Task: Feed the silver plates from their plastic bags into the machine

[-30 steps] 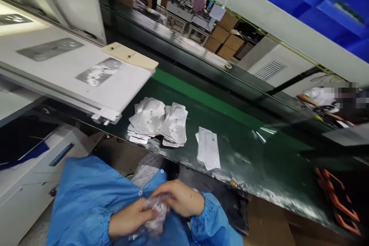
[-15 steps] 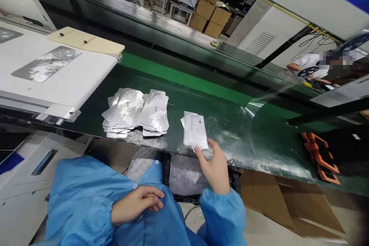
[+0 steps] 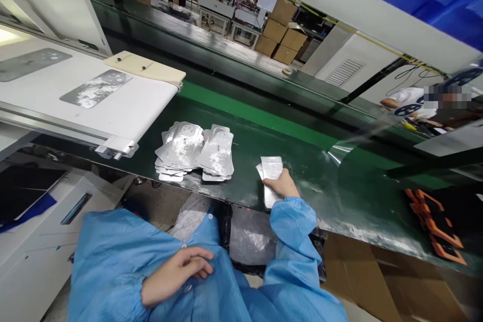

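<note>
A small stack of silver foil packets (image 3: 270,173) lies on the dark green conveyor surface (image 3: 256,115), right of centre in the frame. The right hand (image 3: 282,184) now covers its lower part, where half a second ago it sat just below the stack's edge. Its fingers (image 3: 275,177) lie across the packets, but whether they grip or only press cannot be told. The left hand (image 3: 176,270) is released, fingers loosely curled and empty, resting on the blue smock (image 3: 109,261) at the bottom of the frame. A larger pile of foil packets (image 3: 194,151) sits just left of the small stack, near the end of a white board (image 3: 113,110) at upper left that carries a silver sheet (image 3: 96,88). A black bag (image 3: 251,241) hangs below the conveyor's edge.
</note>
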### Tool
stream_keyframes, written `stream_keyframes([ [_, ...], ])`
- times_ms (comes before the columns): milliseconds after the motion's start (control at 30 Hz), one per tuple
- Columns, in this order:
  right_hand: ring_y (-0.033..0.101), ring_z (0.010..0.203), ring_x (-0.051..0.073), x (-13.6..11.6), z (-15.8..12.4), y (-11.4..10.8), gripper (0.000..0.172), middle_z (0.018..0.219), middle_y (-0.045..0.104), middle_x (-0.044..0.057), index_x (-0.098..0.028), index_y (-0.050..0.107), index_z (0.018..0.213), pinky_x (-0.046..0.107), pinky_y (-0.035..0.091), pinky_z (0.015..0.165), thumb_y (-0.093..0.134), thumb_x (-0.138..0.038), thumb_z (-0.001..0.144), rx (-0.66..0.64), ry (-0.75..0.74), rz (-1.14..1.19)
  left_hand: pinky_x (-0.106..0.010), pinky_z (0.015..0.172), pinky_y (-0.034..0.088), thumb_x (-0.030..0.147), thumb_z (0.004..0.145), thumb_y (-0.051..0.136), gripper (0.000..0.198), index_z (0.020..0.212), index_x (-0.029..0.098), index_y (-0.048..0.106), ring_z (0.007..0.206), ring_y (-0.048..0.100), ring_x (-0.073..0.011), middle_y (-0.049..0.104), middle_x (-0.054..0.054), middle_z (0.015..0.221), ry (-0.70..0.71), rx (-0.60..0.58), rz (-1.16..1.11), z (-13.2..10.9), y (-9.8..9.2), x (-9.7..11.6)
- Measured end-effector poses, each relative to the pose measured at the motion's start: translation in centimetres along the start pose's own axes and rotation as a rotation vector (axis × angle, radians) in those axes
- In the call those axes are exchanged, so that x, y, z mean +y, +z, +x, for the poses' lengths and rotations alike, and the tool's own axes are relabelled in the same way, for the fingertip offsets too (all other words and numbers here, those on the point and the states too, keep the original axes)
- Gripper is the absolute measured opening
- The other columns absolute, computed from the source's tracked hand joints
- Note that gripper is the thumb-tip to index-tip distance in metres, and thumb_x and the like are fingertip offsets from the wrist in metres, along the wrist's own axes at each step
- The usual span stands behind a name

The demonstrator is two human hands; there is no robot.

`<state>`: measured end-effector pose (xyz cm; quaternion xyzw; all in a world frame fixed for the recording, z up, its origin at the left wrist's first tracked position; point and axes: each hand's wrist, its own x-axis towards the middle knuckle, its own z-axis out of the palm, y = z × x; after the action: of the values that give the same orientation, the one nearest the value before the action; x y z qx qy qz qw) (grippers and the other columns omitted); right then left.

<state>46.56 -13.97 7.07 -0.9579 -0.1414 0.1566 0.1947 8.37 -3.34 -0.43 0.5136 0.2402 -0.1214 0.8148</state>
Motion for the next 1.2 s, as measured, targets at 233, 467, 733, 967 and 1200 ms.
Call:
stream_keyframes([
  [233, 0.067, 0.12, 0.034, -2.5, -5.8, -2.6, 0.055, 0.131, 0.07, 0.019, -0.014, 0.057, 0.129, 0.045, 0.056, 0.1, 0.066, -0.049, 0.088, 0.026, -0.23, 0.336, -0.038, 0.098, 0.055, 0.066, 0.089, 0.067, 0.052, 0.121, 0.025, 0.073, 0.103, 0.073, -0.0244, 0.081, -0.006, 0.108, 0.181, 0.037, -0.026, -0.6, -1.1, 4.4],
  [467, 0.064, 0.126, 0.034, -10.3, -21.6, 8.6, 0.069, 0.138, 0.066, 0.014, -0.022, 0.058, 0.138, 0.046, 0.055, 0.107, 0.07, -0.067, 0.087, -0.692, -0.494, 0.734, -0.044, 0.115, 0.047, 0.051, 0.084, 0.079, 0.055, 0.125, 0.014, 0.073, 0.129, 0.065, -0.0328, 0.073, -0.015, 0.134, 0.415, 0.066, -0.46, -3.2, -3.3, 10.3],
  [733, 0.069, 0.091, 0.03, -10.8, -17.9, 6.0, 0.046, 0.094, 0.075, 0.01, -0.022, 0.074, 0.095, 0.04, 0.055, 0.083, 0.058, -0.065, 0.097, -0.812, -0.72, 0.187, -0.039, 0.08, 0.064, 0.053, 0.084, 0.081, 0.056, 0.122, 0.013, 0.072, 0.084, 0.078, -0.0247, 0.079, -0.011, 0.095, 0.373, 0.065, -0.877, -5.6, -1.2, 2.0],
  [967, 0.065, 0.081, 0.021, -15.7, -19.2, 8.2, 0.038, 0.093, 0.068, 0.007, -0.021, 0.068, 0.105, 0.033, 0.056, 0.075, 0.068, -0.057, 0.093, -0.858, -0.818, 0.336, -0.04, 0.076, 0.065, 0.059, 0.078, 0.084, 0.06, 0.113, 0.011, 0.073, 0.076, 0.075, -0.0222, 0.074, -0.008, 0.089, 0.382, 0.042, -0.875, -5.7, 0.0, 0.3],
  [1200, 0.06, 0.067, 0.016, -17.1, -19.0, 8.9, 0.036, 0.077, 0.065, 0.002, -0.019, 0.067, 0.089, 0.027, 0.047, 0.061, 0.066, -0.055, 0.096, -0.984, -0.836, 0.26, -0.04, 0.077, 0.062, 0.055, 0.081, 0.081, 0.054, 0.114, 0.013, 0.074, 0.077, 0.077, -0.0263, 0.076, -0.009, 0.094, 0.381, -0.034, -0.849, -6.0, -0.1, -0.3],
])
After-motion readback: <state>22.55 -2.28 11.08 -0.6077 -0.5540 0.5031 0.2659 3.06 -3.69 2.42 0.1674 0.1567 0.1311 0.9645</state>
